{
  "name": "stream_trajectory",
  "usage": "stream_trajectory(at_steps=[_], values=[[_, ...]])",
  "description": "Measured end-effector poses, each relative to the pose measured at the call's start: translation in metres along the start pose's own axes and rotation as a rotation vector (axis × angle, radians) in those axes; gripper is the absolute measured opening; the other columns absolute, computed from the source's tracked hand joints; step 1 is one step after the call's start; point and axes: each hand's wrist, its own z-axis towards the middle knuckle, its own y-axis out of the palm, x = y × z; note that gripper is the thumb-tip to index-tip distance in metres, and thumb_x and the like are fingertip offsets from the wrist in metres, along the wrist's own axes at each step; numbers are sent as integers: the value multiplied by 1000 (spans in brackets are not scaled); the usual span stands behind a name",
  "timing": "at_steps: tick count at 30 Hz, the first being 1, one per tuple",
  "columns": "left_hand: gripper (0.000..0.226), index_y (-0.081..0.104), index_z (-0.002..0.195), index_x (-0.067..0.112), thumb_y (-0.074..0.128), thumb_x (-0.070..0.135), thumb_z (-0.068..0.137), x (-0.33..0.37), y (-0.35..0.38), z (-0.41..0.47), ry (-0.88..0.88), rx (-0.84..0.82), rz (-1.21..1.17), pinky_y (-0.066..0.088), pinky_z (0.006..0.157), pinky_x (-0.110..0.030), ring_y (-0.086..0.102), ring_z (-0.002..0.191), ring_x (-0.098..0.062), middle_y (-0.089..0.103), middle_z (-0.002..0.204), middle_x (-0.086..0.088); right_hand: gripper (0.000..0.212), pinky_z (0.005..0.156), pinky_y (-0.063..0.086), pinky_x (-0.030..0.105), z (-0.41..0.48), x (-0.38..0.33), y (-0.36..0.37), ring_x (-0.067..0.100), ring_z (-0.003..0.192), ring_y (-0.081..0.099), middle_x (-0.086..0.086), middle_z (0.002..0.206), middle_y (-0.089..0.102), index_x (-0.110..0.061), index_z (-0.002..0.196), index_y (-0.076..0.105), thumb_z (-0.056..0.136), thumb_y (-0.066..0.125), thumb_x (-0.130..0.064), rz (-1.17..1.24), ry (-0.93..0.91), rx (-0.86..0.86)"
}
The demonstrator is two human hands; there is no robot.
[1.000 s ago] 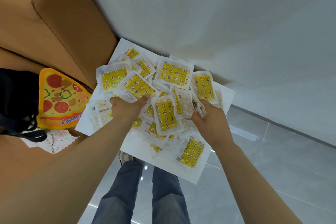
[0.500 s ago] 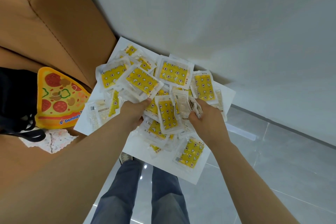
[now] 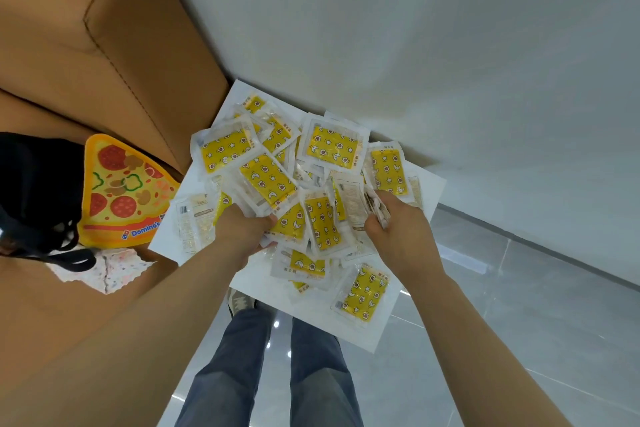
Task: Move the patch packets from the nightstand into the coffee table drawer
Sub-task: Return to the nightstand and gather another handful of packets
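Several clear patch packets [image 3: 333,146] with yellow star-printed patches lie heaped on the white nightstand top [image 3: 311,319]. My left hand [image 3: 242,230] is closed on a fanned bunch of packets [image 3: 268,182] lifted above the pile's left side. My right hand [image 3: 398,232] grips a stack of packets [image 3: 355,204] on edge at the pile's right side. One packet [image 3: 362,293] lies alone near the front right corner. Packets under both hands are hidden.
A tan sofa arm [image 3: 114,55] borders the nightstand on the left. On the sofa lie a pizza-slice pouch [image 3: 121,191], a black bag [image 3: 31,191] and a patterned cloth [image 3: 104,269]. A white wall [image 3: 415,28] is behind. Grey floor tiles [image 3: 519,305] and my legs [image 3: 263,374] are below.
My left hand has gathered more packets and raised its bunch, tilting it up and to the right. My right hand has kept its stack and hardly shifted.
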Motion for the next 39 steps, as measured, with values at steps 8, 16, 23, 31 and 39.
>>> stream_trajectory(at_steps=[8,16,23,31,39], values=[[41,55,122,8,70,9,83,1,-24,-33,94,165,46,53,86,-49,60,108,-38,60,123,-15,39,73,54,33,-20,-17,-18,18,85,62,1,106,69,-22,130,54,93,49,-17,1,-9,29],[41,54,125,6,65,16,87,24,-42,-74,359,243,221,47,89,-41,57,111,-36,62,122,-14,40,65,47,26,-41,-42,-37,14,75,57,0,99,69,-24,132,53,93,49,-19,-21,-12,45],[36,58,120,9,67,13,85,44,-49,-99,357,213,112,51,90,-48,60,106,-36,64,116,-13,37,61,41,24,-52,-64,-50,13,73,55,-1,92,66,-23,128,55,92,49,-18,-37,-46,67],[35,57,122,11,65,13,87,61,-51,-121,405,166,154,48,85,-37,59,108,-33,63,119,-11,31,55,37,24,-59,-84,-63,13,66,52,-6,77,56,-19,121,59,91,50,-17,-36,-40,96],[30,59,116,14,64,12,87,77,-59,-155,480,101,255,53,87,-46,61,99,-29,65,107,-5,41,60,43,26,-75,-102,-87,14,72,55,0,88,64,-23,132,53,92,50,-19,-47,-41,94]])
